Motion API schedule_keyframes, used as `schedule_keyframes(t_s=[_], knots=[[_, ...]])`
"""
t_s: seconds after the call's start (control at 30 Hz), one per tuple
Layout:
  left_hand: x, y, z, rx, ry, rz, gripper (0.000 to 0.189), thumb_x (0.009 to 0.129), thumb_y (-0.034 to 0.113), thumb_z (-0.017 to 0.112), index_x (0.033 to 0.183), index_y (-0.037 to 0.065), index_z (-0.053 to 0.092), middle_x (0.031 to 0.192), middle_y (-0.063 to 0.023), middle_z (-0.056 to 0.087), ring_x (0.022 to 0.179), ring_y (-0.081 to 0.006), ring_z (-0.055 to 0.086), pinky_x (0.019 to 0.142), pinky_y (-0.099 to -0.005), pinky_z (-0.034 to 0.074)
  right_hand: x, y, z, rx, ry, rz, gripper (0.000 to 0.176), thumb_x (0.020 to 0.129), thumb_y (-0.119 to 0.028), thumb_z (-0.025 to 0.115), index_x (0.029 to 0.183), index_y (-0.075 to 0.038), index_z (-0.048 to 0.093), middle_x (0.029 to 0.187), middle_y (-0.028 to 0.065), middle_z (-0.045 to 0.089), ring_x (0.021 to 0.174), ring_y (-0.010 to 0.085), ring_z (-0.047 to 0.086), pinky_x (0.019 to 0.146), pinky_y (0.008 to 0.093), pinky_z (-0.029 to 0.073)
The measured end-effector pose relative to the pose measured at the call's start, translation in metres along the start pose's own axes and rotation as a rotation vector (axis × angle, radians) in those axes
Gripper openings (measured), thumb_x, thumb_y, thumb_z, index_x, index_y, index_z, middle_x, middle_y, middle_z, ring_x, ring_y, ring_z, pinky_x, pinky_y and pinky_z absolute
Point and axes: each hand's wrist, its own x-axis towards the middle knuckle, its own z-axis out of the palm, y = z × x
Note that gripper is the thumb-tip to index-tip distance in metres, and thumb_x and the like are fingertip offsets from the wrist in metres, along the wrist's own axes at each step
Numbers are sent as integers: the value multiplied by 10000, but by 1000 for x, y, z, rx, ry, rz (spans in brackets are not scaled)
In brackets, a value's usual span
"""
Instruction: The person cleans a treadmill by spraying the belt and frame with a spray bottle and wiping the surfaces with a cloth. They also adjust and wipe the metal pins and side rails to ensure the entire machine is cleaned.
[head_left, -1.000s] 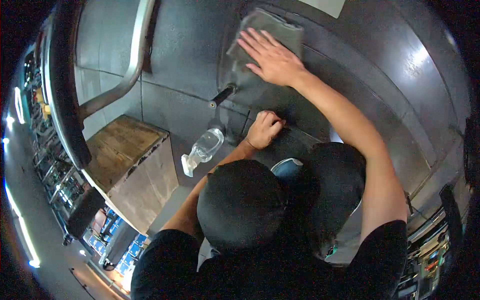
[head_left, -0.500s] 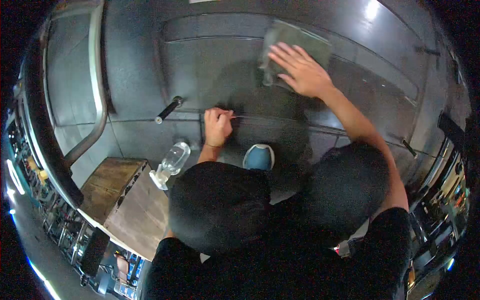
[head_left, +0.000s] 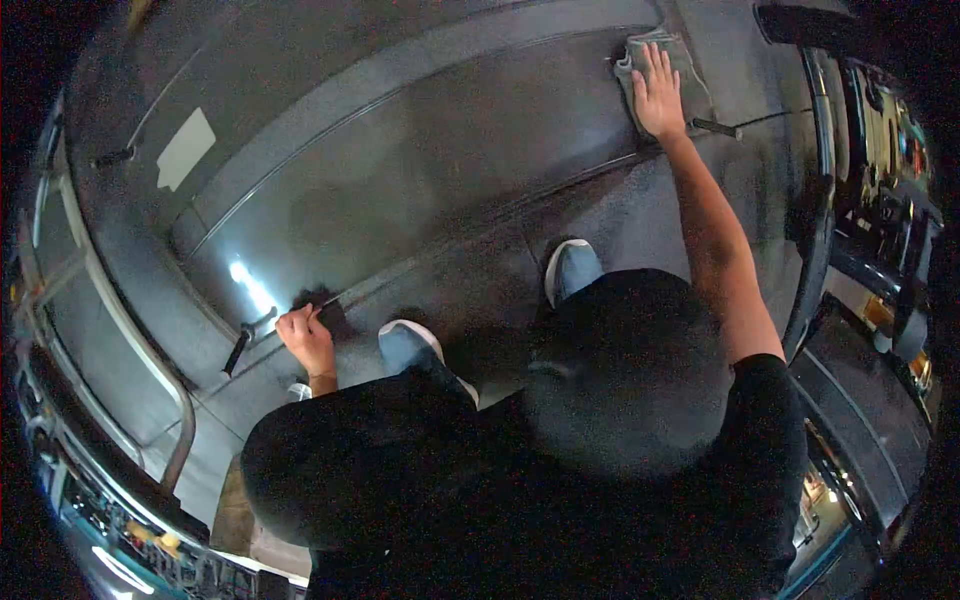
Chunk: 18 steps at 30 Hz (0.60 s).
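My right hand (head_left: 657,95) lies flat with fingers stretched out on a folded grey-green cloth (head_left: 632,75). The cloth rests against the far right part of a wide dark panel (head_left: 430,140). Lower left, my left hand (head_left: 306,338) is closed, its fingers curled over the near edge of that panel. Just left of this hand a black peg (head_left: 237,350) sticks out. A small clear piece of a bottle (head_left: 298,391) shows behind my left wrist; my body hides the rest.
Another black peg (head_left: 717,128) juts out beside the cloth. A metal tube frame (head_left: 135,315) curves along the left, and a dark post (head_left: 822,190) stands at right. My shoes (head_left: 410,343) are below the panel. A wooden box (head_left: 232,515) is partly hidden at lower left.
My right hand and the cloth have moved right along the panel. The view has turned and shifted. Most of the spray bottle and wooden box is now hidden; my left hand stays at the edge.
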Motion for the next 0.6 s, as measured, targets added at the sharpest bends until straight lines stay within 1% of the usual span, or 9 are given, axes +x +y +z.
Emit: schedule_keyframes(t_s=[0.07,0.1,0.13,0.23,0.27,0.33,0.4,0.5,0.6], knots=[[-4,5,-1,-1,19,-15,131,828,-4,738,940,50,697,931,-117,641,918,-337,579,821,-451,476,-3,-19,11,3,43,67,599,1094,-403,391,1607,-98,342,1681,167,294,1566,386,222,1233,606,201],[-2,7,0,26,38,-13,131,822,2,745,936,49,701,929,-117,644,915,-336,582,817,-455,479,-10,-40,11,22,36,42,606,1081,-377,434,1595,-66,354,1665,192,316,1556,400,241,1217,618,221],[-3,6,2,45,52,-11,131,816,7,752,932,48,706,928,-117,647,911,-336,585,812,-460,482,-15,-71,2,161,-15,20,579,1069,-291,480,1593,-73,365,1666,208,307,1560,413,228,1244,604,150],[-2,13,-1,81,30,-40,139,810,25,756,940,33,709,908,-150,629,912,-371,583,809,-481,482,-36,-146,5,208,-90,-110,560,1060,-294,501,1552,-45,404,1627,227,366,1535,402,289,1246,575,178],[0,11,-3,98,15,-17,135,812,29,754,939,26,706,906,-157,623,910,-382,578,810,-486,479,-31,-190,-35,191,-294,-106,552,1066,-307,482,1545,-40,411,1625,222,374,1536,388,294,1256,561,170],[10,20,-10,76,-44,20,150,816,30,751,959,20,707,910,-160,623,906,-389,575,814,-488,477,-55,-235,-7,201,-234,-302,548,1078,-377,435,1508,-39,470,1583,208,438,1522,376,330,1266,547,176],[25,34,-14,61,-112,57,166,820,31,748,980,15,709,913,-164,623,902,-395,573,819,-490,474,-55,-293,-48,333,-563,-431,556,1075,-397,440,1498,-39,484,1573,194,452,1515,361,347,1266,531,204],[57,80,-11,-65,-236,334,267,820,16,736,1086,20,708,933,-163,638,913,-373,608,818,-493,490,-102,-325,-8,367,-388,-579,553,1065,-429,455,1478,-65,518,1572,143,472,1510,325,365,1265,507,236],[80,123,1,-215,-247,454,212,808,16,750,1016,24,707,927,-142,643,895,-358,625,786,-481,503,-117,-300,-5,409,-269,-740,527,1048,-431,513,1466,-111,546,1554,87,507,1502,292,388,1258,495,267]])
